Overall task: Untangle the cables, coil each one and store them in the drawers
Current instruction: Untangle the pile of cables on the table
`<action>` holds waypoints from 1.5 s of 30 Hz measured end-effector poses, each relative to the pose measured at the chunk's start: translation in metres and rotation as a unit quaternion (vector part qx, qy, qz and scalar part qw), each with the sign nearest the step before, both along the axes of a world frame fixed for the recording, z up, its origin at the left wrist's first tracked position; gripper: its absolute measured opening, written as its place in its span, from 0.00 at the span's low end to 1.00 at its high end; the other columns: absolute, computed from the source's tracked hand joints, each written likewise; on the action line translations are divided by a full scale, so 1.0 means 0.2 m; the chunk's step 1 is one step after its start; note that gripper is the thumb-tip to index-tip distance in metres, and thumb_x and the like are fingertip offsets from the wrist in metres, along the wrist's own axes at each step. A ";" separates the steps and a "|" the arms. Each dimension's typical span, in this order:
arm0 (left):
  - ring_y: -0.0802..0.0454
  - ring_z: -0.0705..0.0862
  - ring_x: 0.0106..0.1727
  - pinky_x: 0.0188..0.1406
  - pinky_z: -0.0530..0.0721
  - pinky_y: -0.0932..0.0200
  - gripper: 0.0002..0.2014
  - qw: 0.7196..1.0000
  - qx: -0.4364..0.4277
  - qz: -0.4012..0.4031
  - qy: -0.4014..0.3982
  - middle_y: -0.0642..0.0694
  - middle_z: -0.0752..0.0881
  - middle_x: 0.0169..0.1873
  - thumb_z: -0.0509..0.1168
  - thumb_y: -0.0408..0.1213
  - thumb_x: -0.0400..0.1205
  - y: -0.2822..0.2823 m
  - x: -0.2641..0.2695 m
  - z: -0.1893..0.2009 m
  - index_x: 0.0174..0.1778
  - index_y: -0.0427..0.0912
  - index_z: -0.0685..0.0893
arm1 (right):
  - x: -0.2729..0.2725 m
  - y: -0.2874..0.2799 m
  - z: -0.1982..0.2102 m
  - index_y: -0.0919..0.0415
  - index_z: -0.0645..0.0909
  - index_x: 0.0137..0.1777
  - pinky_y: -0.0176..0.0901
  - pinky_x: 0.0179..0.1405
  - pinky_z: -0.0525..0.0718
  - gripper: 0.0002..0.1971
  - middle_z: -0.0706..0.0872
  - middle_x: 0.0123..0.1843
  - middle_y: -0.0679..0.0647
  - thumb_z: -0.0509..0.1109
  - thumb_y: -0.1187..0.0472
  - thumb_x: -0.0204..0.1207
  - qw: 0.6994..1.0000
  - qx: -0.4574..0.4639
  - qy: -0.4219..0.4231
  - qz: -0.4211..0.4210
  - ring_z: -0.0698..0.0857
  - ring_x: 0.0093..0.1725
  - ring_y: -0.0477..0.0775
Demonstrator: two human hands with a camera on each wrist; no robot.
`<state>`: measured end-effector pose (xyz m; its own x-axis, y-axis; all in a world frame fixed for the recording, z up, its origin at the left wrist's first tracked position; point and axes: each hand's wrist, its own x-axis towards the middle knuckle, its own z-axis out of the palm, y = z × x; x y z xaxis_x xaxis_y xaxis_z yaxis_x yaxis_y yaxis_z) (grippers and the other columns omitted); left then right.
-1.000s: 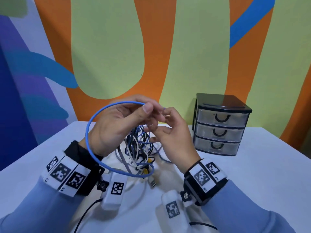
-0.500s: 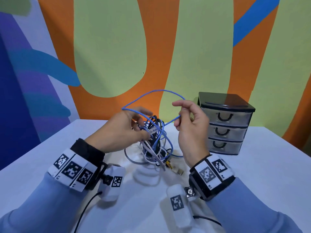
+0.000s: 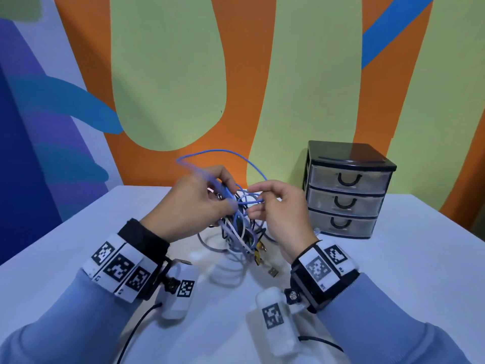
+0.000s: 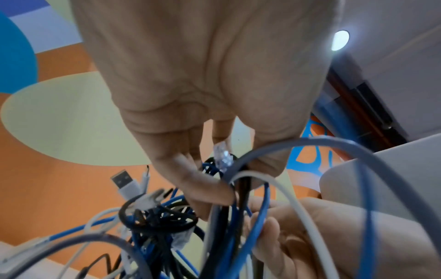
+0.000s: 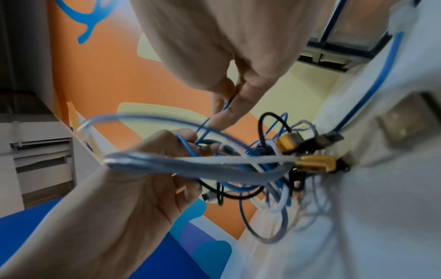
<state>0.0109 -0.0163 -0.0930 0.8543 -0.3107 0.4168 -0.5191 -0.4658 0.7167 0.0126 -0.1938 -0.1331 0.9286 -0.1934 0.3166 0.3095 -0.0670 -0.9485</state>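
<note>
My left hand [image 3: 194, 203] grips the limp tangle [image 3: 236, 232]; my right hand [image 3: 278, 206] pinches the light, springy blue cable [image 3: 223, 153]. Best held near its plug.

Blue cable [image 3: 223, 152]: thin, smooth plastic jacket, slight sheen. Cable tangle [image 3: 237, 227]: rubbery blue, white, grey, black sheaths. Clear plastic plug [image 4: 223, 156], translucent. USB plug [image 4: 121, 179]: bare shiny metal shell. Drawer unit [image 3: 346, 190]: glossy black plastic frame, frosted translucent fronts. Table [image 3: 393, 258]: matt, smooth white. Sleeve [image 3: 65, 311]: soft blue cloth.
</note>
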 end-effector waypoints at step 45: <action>0.44 0.88 0.36 0.38 0.93 0.56 0.16 0.953 -0.275 0.081 0.096 0.38 0.81 0.35 0.69 0.17 0.83 0.04 0.05 0.01 0.64 0.36 0.89 | 0.00 -0.10 0.03 0.67 0.86 0.48 0.48 0.39 0.87 0.06 0.89 0.33 0.56 0.72 0.65 0.86 0.963 -0.212 0.039 0.162 0.85 0.30 0.52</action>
<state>0.0206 -0.0092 -0.0903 0.9491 0.0528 0.3104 -0.3075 -0.0561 0.9499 0.0123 -0.2134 -0.1271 0.9424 0.2419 0.2309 0.3090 -0.3657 -0.8780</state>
